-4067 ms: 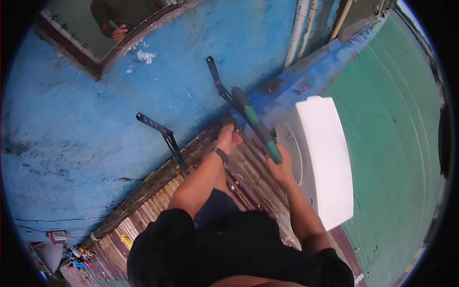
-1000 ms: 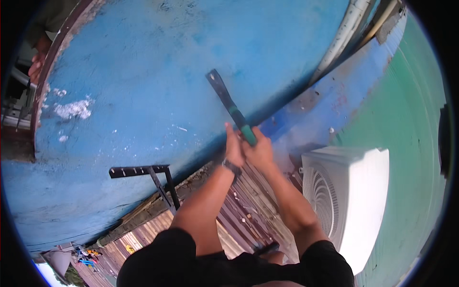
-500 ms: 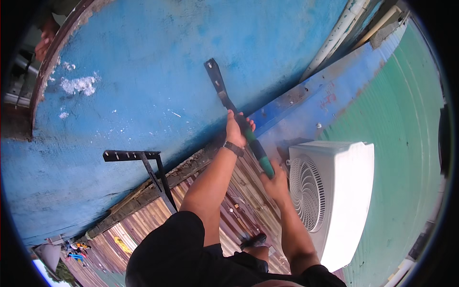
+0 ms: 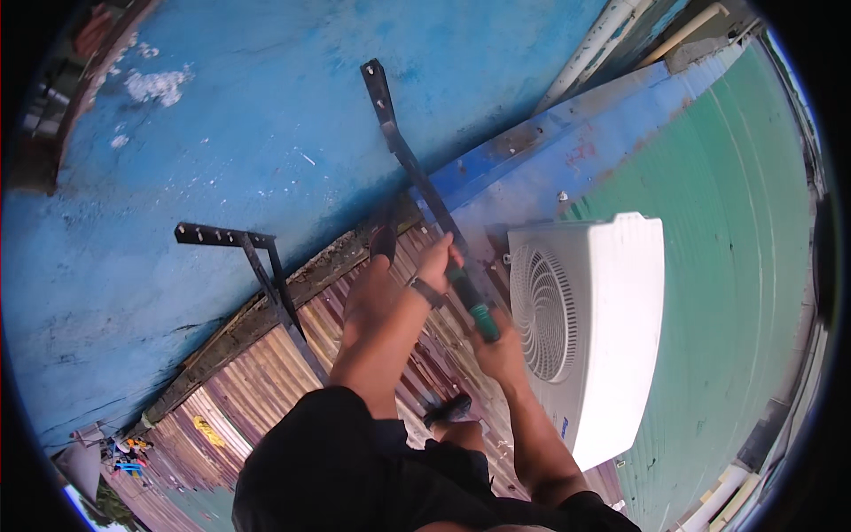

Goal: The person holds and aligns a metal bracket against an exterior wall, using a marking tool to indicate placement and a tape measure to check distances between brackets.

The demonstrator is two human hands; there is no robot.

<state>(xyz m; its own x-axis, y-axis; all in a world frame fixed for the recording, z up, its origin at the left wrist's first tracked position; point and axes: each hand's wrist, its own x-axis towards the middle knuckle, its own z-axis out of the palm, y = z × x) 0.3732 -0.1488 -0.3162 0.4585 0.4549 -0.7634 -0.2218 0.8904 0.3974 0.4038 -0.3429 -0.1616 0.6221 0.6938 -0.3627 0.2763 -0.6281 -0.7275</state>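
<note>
In front of me is a long rod-shaped thing with a green and black grip (image 4: 480, 317). Its green end points toward me, and its far part lines up with a black metal bracket (image 4: 379, 99) against the blue wall; I cannot make out whether the two are joined. My left hand (image 4: 436, 263) is closed round the dark upper part of the grip, a dark band on its wrist. Lower down, my right hand (image 4: 500, 350) closes on the green end. A second black bracket (image 4: 226, 237) is on the wall to the left.
A white outdoor air-conditioner unit (image 4: 618, 328) stands right of my hands, by green corrugated sheeting (image 4: 727, 266). My feet rest on brown corrugated roofing (image 4: 310, 310). Coloured tools (image 4: 133, 459) lie at lower left. Another person's hand (image 4: 91, 34) shows through a wall opening at upper left.
My view has shifted, so the wall, brackets and white unit sit further left and up. Both hands are lower, and more of the black arm shows beyond my left hand. My left foot now shows.
</note>
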